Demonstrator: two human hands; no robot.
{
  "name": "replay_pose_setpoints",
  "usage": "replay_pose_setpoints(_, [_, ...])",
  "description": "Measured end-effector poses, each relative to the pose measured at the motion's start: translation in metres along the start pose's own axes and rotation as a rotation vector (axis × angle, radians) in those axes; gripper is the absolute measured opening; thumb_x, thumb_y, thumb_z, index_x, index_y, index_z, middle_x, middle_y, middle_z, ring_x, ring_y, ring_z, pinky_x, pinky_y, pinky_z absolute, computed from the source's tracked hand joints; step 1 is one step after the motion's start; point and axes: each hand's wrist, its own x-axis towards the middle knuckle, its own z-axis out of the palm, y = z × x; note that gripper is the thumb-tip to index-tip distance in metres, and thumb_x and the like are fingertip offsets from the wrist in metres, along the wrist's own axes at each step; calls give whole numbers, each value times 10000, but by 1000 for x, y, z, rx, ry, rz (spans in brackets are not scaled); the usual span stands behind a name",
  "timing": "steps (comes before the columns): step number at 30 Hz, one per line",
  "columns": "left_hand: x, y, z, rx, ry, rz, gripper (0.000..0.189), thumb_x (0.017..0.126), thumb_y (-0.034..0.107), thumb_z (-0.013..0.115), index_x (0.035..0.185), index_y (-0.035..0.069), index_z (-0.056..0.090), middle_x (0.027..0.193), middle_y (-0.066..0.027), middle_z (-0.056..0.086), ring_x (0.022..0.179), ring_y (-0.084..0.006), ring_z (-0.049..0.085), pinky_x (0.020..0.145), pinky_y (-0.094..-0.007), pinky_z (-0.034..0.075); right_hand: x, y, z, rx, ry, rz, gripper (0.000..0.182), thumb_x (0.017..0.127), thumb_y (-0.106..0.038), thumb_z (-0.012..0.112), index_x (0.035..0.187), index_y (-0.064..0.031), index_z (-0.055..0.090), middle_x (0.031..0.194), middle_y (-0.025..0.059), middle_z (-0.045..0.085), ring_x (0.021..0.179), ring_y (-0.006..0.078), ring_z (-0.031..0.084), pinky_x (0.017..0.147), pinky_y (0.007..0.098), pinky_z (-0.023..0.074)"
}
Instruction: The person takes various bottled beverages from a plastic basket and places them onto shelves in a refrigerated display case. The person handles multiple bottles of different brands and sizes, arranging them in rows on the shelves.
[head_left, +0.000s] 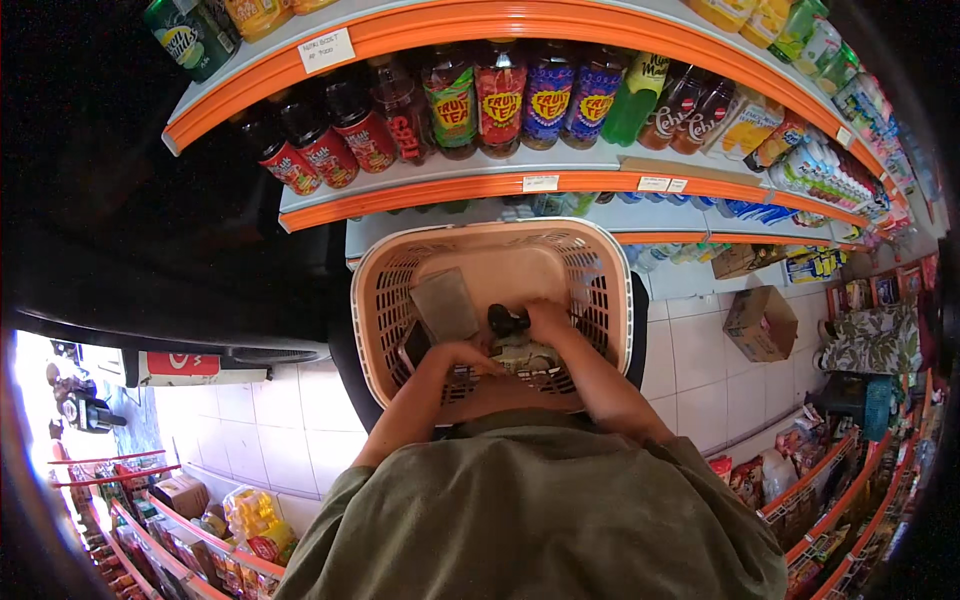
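Observation:
A peach plastic basket (491, 270) with slotted walls sits before me, between my dark-clad legs. Both my hands reach into it. My left hand (466, 355) is low in the basket, fingers stretched over a pale, partly see-through item (525, 355); whether it grips this is unclear. My right hand (549, 321) is beside a small black object (507, 321), its fingers partly hidden, so its hold cannot be told. A flat grey rectangular item (445, 306) leans in the basket's left part. Next to it, a dark flat object (414, 345) is against the left wall.
Orange-edged shelves (450, 193) with bottled drinks (501, 101) rise just beyond the basket. An open cardboard box (761, 324) is on the tiled floor (697, 352) at right. Snack racks (814, 480) stand behind on both sides. A dark cabinet-like mass (187, 262) fills the left.

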Motion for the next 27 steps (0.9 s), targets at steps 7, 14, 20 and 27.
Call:
replay_pose_setpoints(7, [20, -6, 14, -425, 328, 114, 693, 923, 521, 394, 1434, 80, 234, 1443, -161, 288, 1310, -294, 293, 1030, -483, 296, -85, -12, -123, 303, -81, -30, 405, 694, -274, 710, 1001, -44, 580, 874, 183, 635, 796, 322, 633, 684, 416, 490])
replay_pose_setpoints(14, [82, -24, 15, -456, 485, 106, 642, 952, 469, 369, 1420, 46, 251, 1423, -172, 317, 1275, -292, 347, 1004, -425, 327, -121, -1, -122, 341, -174, 18, 424, 714, -341, 666, 924, 21, 599, 814, 208, 633, 790, 358, 624, 697, 410, 484])
replay_pose_setpoints(20, [20, 14, 33, -627, 673, 241, 736, 913, 561, 399, 1408, 30, 275, 1437, -198, 285, 1305, -316, 305, 1032, -422, 287, -141, 10, -122, 373, -245, 69, 431, 717, -365, 670, 891, 22, 594, 817, 237, 624, 805, 370, 622, 716, 423, 476])
replay_pose_setpoints(27, [79, -14, 33, -795, 768, 176, 824, 878, 659, 336, 1362, -8, 349, 1327, -206, 422, 1079, -285, 479, 874, -428, 379, -127, -2, -127, 520, -110, 98, 429, 771, -388, 657, 884, 18, 578, 777, 213, 613, 775, 371, 613, 703, 416, 457])
